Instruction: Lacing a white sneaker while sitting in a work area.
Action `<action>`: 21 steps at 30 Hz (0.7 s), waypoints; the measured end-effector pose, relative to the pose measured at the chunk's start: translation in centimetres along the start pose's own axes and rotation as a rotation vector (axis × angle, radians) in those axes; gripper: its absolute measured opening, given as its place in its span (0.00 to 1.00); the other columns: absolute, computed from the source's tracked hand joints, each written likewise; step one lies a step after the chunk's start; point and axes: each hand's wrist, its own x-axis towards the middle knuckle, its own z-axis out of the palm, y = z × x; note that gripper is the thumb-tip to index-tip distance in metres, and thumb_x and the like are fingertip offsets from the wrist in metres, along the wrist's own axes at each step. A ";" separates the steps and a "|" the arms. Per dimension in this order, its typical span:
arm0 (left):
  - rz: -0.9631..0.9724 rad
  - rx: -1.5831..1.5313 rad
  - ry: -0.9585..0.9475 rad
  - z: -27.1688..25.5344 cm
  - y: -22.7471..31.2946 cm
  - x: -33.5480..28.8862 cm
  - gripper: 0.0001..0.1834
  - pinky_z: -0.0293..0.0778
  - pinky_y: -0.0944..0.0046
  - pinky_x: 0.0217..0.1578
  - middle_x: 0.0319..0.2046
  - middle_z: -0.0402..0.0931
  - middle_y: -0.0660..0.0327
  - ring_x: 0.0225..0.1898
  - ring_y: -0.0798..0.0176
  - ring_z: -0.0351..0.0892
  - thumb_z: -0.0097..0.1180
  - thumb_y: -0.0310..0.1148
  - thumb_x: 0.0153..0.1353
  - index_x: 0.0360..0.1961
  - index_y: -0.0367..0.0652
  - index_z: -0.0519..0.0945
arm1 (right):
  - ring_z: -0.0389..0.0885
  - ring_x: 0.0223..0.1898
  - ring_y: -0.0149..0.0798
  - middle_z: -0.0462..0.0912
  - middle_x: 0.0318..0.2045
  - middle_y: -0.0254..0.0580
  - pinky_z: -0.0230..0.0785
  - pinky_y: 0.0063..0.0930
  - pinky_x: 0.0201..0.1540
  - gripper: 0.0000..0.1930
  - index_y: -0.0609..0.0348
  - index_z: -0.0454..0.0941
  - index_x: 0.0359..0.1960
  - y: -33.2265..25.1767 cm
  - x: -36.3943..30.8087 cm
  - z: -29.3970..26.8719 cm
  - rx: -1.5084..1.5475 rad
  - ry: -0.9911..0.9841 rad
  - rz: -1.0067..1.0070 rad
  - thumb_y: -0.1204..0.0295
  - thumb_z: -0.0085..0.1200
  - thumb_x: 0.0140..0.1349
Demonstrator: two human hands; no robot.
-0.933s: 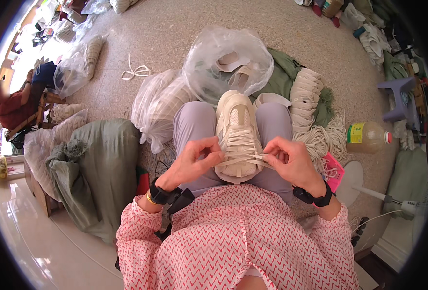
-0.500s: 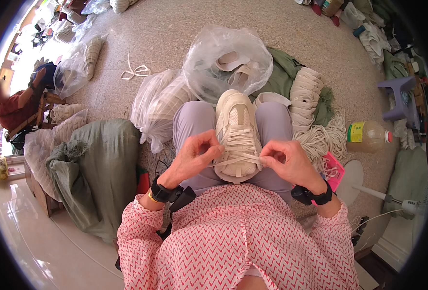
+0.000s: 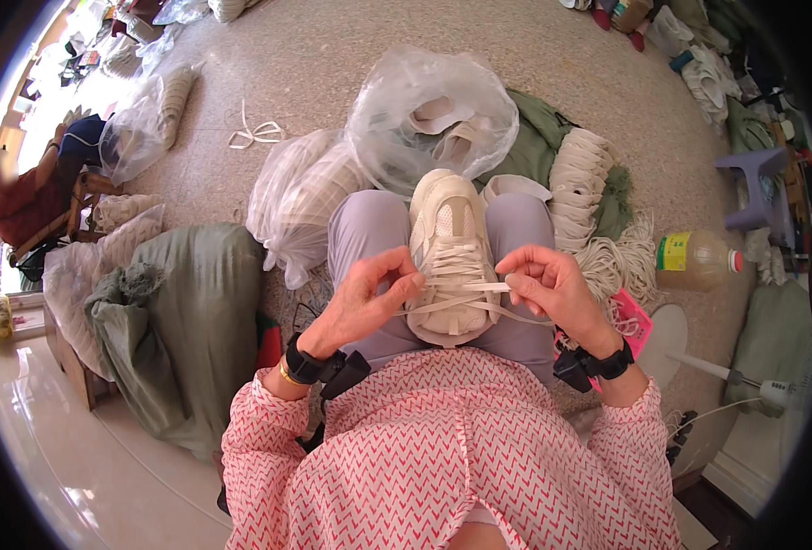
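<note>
A cream sneaker (image 3: 450, 220) rests between my knees, heel end nearest me out of certain view but its laced front facing up. A flat cream shoelace (image 3: 486, 287) criss-crosses it. My left hand (image 3: 369, 291) pinches at the left edge of the lacing, thumb and forefinger closed on the lace. On the other side, my right hand (image 3: 557, 289) grips a lace strand between thumb and fingers and holds it out straight from the shoe. Another loose lace end trails beneath the right hand, over my thigh.
Ahead lies a clear plastic bag (image 3: 369, 101) of shoe parts. Stacked cream shoe pieces (image 3: 578, 179) and bundled laces (image 3: 621, 261) lie right, near a pink basket (image 3: 633, 325) and a large bottle (image 3: 697, 260). Green sacking (image 3: 209, 321) stands left. Another person (image 3: 25, 206) sits far left.
My right hand has shifted slightly right and up, its fingers changing hold; the strand now stretches straight to it. A loose lace end appears below. My left hand stays nearly still.
</note>
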 end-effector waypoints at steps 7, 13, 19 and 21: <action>0.118 0.292 0.034 0.2 2.0 0.2 0.11 0.66 0.60 0.31 0.26 0.70 0.58 0.27 0.62 0.68 0.59 0.31 0.70 0.34 0.34 0.75 | 0.75 0.27 0.15 0.84 0.29 0.27 0.63 0.12 0.27 0.10 0.61 0.83 0.49 1.4 0.3 -0.2 -0.080 0.130 -0.030 0.69 0.58 0.75; 0.198 0.449 0.046 0.3 3.0 0.2 0.11 0.64 0.59 0.29 0.26 0.68 0.56 0.27 0.59 0.67 0.58 0.29 0.68 0.32 0.34 0.72 | 0.75 0.27 0.15 0.84 0.29 0.27 0.63 0.12 0.27 0.11 0.61 0.83 0.49 1.4 0.4 -0.3 -0.115 0.135 -0.040 0.66 0.57 0.76; 0.293 0.492 0.078 0.3 2.9 0.2 0.08 0.69 0.60 0.31 0.30 0.73 0.57 0.29 0.59 0.72 0.62 0.27 0.66 0.37 0.35 0.74 | 0.75 0.26 0.16 0.84 0.29 0.27 0.62 0.12 0.27 0.11 0.60 0.83 0.49 1.6 0.3 -0.3 -0.107 0.141 -0.029 0.66 0.58 0.75; 0.335 0.437 0.114 0.4 2.4 0.0 0.09 0.73 0.62 0.32 0.32 0.75 0.57 0.31 0.60 0.75 0.64 0.26 0.65 0.41 0.36 0.75 | 0.75 0.27 0.16 0.84 0.29 0.27 0.63 0.12 0.27 0.11 0.60 0.83 0.49 1.6 0.2 -0.4 -0.078 0.136 -0.026 0.66 0.59 0.75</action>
